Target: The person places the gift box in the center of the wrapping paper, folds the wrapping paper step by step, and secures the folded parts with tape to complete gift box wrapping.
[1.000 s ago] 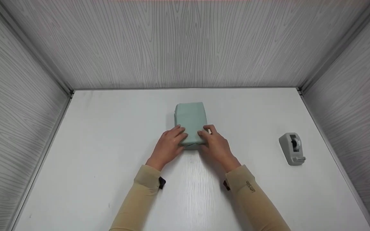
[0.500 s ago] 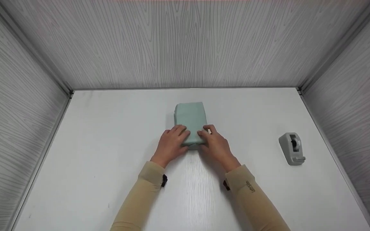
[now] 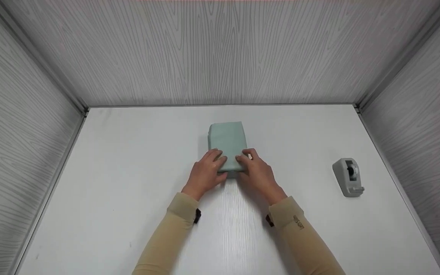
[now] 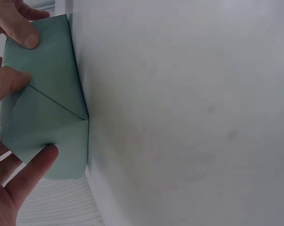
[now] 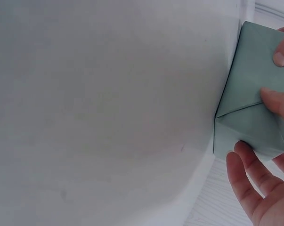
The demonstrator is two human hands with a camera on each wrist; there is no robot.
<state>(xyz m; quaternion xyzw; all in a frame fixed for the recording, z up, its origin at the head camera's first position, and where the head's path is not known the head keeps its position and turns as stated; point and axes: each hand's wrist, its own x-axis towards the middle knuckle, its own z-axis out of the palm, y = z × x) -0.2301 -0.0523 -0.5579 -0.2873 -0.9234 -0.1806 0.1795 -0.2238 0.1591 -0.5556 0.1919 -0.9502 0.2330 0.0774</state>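
A parcel wrapped in pale green paper [image 3: 226, 133] lies lengthwise on the white table, its near end towards me. Both hands hold that end. My left hand [image 3: 203, 175] grips the left near corner, fingers over the top and side, thumb by the end face. My right hand [image 3: 261, 175] grips the right near corner in much the same way. Folded paper with a slanting crease shows on the parcel [image 4: 47, 120] in the left wrist view. From the right wrist view, fingertips touch the parcel [image 5: 257, 61] near a similar fold. The underside is hidden.
A grey tape dispenser [image 3: 348, 177] with a roll in it stands on the right part of the white table [image 3: 128, 172]. Grey wood-grain panels [image 3: 220, 53] enclose the table at the back and both sides.
My left hand has slid slightly to the right, its thumb now further across the parcel's near end. The right hand and the parcel stay almost where they were.
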